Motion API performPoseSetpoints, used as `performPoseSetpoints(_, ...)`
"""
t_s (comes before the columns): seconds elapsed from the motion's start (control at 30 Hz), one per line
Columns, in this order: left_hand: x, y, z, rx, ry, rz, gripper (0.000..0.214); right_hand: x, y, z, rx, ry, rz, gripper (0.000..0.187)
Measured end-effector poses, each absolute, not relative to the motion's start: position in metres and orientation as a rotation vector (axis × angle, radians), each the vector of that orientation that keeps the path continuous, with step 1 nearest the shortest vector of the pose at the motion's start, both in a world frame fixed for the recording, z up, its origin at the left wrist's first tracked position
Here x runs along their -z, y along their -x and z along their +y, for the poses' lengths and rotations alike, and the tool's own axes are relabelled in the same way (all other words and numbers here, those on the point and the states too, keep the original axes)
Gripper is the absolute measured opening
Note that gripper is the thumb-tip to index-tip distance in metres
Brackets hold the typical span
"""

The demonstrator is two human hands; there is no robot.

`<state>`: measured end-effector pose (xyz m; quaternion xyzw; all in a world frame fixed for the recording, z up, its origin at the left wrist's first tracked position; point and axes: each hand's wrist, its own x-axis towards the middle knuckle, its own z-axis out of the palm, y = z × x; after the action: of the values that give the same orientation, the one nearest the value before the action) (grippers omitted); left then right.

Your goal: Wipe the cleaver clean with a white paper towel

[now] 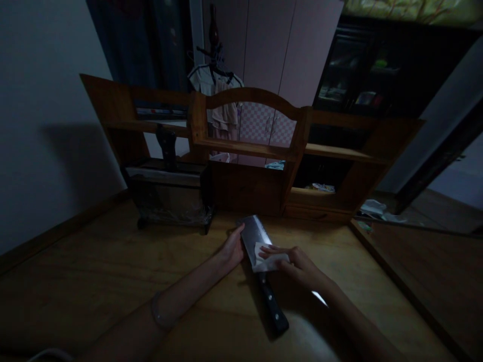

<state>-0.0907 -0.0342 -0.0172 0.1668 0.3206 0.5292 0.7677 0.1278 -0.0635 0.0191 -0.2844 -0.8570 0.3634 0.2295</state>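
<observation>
Pretty dim in here, but you can make out the main stuff. There's a big cleaver lying flat on the wooden table, right in the middle just in front of the person, with the blade pointing away from them and the black handle pointing back toward them. The left hand sits against the left edge of the blade, relaxed and open. The fingers just rest on the metal and aren't wrapped around anything. The right hand is on the other side with its fingers stretched flat over a small white wipe. It's pressing the wipe onto the blade near where it meets the handle. Looks like pressing more than gripping, and I can't see the thumb well enough to say if it's pinching. There's a thin bracelet on the left wrist. Further back on the table, off to the left, there's a black rack with what looks like clear plastic around the bottom. A wooden shelf unit with an arched opening runs along the far edge. Through that opening you can see some clothes on a hanger and a pink wardrobe behind them.
</observation>
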Motion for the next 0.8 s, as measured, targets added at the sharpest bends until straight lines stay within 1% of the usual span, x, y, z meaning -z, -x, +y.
performPoseSetpoints(0.13, 0.019, 0.091, -0.034, -1.182, -0.362, 0.689, 0.038, -0.023, -0.135, -0.062, -0.944, 0.823, -2.319, 0.037)
performPoseSetpoints(0.3, 0.018, 0.092, -0.035, -1.152, -0.4, 0.618, 0.043, -0.021, -0.134, -0.062, -0.768, 0.911, -2.372, 0.039)
performPoseSetpoints(0.5, 0.026, 0.091, -0.031, -1.011, -0.456, 0.599, 0.048, -0.011, -0.12, -0.064, -0.683, 0.942, -2.471, 0.052)
performPoseSetpoints(0.6, 0.032, 0.092, -0.029, -0.969, -0.494, 0.621, 0.052, -0.007, -0.114, -0.066, -0.703, 0.928, -2.545, 0.055)
performPoseSetpoints(0.7, 0.031, 0.093, -0.029, -0.94, -0.51, 0.655, 0.054, -0.01, -0.112, -0.07, -0.801, 0.874, -2.584, 0.056)
performPoseSetpoints(0.8, 0.024, 0.093, -0.031, -0.916, -0.52, 0.652, 0.06, -0.017, -0.112, -0.074, -0.954, 0.832, -2.557, 0.051)
